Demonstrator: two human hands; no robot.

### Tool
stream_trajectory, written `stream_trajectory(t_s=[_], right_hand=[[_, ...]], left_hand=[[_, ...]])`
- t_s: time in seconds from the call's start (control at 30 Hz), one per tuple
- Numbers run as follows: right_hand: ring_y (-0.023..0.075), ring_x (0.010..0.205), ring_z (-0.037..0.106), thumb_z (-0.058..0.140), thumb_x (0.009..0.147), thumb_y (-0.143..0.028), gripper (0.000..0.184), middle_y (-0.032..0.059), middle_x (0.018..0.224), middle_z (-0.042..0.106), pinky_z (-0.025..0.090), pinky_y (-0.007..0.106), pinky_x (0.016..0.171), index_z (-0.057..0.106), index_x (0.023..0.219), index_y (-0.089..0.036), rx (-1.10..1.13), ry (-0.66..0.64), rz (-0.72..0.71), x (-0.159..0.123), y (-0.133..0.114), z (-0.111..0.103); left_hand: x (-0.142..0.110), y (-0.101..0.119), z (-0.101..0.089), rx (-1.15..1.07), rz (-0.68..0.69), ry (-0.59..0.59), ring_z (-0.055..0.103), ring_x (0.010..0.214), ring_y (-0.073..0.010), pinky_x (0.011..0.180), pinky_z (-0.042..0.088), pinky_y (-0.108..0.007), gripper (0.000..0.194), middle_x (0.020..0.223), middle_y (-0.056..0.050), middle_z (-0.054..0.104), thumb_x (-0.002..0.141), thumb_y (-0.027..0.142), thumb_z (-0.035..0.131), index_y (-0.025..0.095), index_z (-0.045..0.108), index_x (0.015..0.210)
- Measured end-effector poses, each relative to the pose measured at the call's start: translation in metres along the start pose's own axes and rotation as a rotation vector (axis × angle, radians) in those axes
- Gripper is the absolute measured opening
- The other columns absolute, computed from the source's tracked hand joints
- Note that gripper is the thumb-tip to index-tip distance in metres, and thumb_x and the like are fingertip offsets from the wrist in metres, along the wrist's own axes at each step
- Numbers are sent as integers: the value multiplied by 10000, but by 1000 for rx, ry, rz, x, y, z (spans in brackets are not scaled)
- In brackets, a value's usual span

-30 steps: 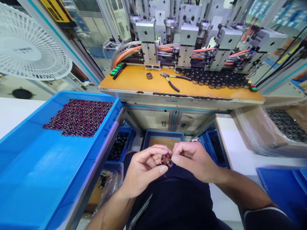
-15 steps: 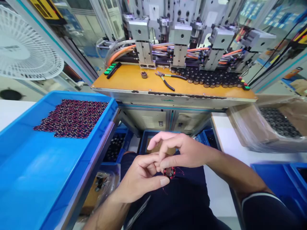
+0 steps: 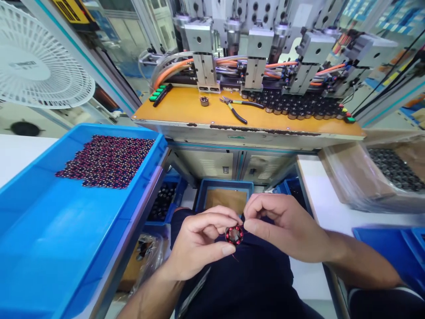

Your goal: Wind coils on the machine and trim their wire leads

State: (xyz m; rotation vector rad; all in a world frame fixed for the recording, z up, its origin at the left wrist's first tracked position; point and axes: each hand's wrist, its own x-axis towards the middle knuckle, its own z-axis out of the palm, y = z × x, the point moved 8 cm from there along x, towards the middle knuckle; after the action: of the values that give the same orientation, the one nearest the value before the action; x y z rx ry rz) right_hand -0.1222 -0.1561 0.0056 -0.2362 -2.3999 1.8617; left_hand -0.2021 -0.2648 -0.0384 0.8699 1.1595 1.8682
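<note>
Between the thumb and fingers of my left hand (image 3: pixel 206 241) is a small round motor stator (image 3: pixel 234 236), black with red wire coils. Its ring faces up toward me, above my lap. Just right of it, my right hand (image 3: pixel 282 226) is pinched closed at the stator's upper edge, where a thin red wire runs to the fingertips. Another loose wire end hangs below the stator. On the orange bench lie cutting pliers (image 3: pixel 237 108) with black and yellow handles, and a single stator-like part (image 3: pixel 204 101) stands left of them.
A blue tray (image 3: pixel 40 230) at left holds many wound stators (image 3: pixel 109 159). Dark cylindrical parts (image 3: pixel 299 106) crowd the orange bench (image 3: pixel 149 108) below the machine heads (image 3: pixel 260 57). A plastic-lined carton (image 3: pixel 345 177) stands at right; a white fan (image 3: pixel 43 57) is at upper left.
My right hand has moved right, off my left fingers, and now pinches at the wire. The stator shows more fully in my left hand. The view has shifted slightly.
</note>
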Motion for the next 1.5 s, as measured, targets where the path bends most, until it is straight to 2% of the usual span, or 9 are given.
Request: stream_trajectory(t_s=[0.13,0.3,0.43,0.57,1.07,1.2,1.3,1.4,1.5], right_hand=[[65,557,495,644,847,-223,124,-26,639,588,387,180,513,636,748,-149,-16,-128,128,3,-1,8],[67,596,524,590,887,-180,157,-21,671,624,409,185,571,657,748,-151,-91,-194,48,7,-10,11],[80,620,555,593,903,-198,171,-10,710,661,437,199,608,665,752,-167,-69,-184,-52,4,-17,11],[83,641,566,582,916,-204,175,0,734,663,441,197,611,653,761,-164,-36,-168,-49,0,-16,13],[87,656,558,568,938,-243,185,8,731,626,454,213,638,631,788,-156,-67,-150,-92,-9,-15,19],[99,630,564,574,934,-213,139,14,706,628,463,231,607,615,807,-173,-244,-200,-279,-12,-24,15],[134,747,612,597,924,-178,27,52,791,672,514,278,700,622,912,-175,-502,-70,-558,-15,-38,4],[163,897,633,636,899,-129,144,107,939,700,535,337,826,625,1043,-118,-647,5,-827,-21,-49,4],[155,887,625,674,881,-134,184,108,970,706,537,330,816,627,1054,-93,-623,-37,-915,-18,-52,11]], left_hand=[[-1,1,0,49,0,9,647,690,-126,616,557,-212,233,918,-104,718,650,140,841,173,798,877],[-6,-3,2,-65,-52,-25,656,676,-112,617,557,-201,240,926,-83,699,669,134,829,179,788,901],[-8,-8,5,-218,-89,-66,671,668,-120,620,569,-217,234,899,-70,685,677,176,835,181,779,905],[-8,-9,5,-286,-83,-56,656,641,-107,612,572,-223,268,901,-56,682,658,191,850,213,773,914],[-7,-1,7,-156,5,-70,591,626,-66,596,510,-189,334,908,-34,605,634,222,883,239,791,955],[-7,-2,6,-196,1,-90,655,653,-109,600,522,-213,306,909,-35,587,659,241,870,217,772,948],[-8,-4,7,-252,-12,-103,667,654,-119,598,519,-210,314,882,-31,592,660,263,871,194,754,944],[-7,-7,11,-327,-45,-130,661,636,-108,593,518,-200,334,880,-24,598,647,285,878,183,750,938],[-6,-13,16,-392,-131,-161,663,652,-104,613,529,-195,324,906,-26,608,647,276,877,182,754,931]])
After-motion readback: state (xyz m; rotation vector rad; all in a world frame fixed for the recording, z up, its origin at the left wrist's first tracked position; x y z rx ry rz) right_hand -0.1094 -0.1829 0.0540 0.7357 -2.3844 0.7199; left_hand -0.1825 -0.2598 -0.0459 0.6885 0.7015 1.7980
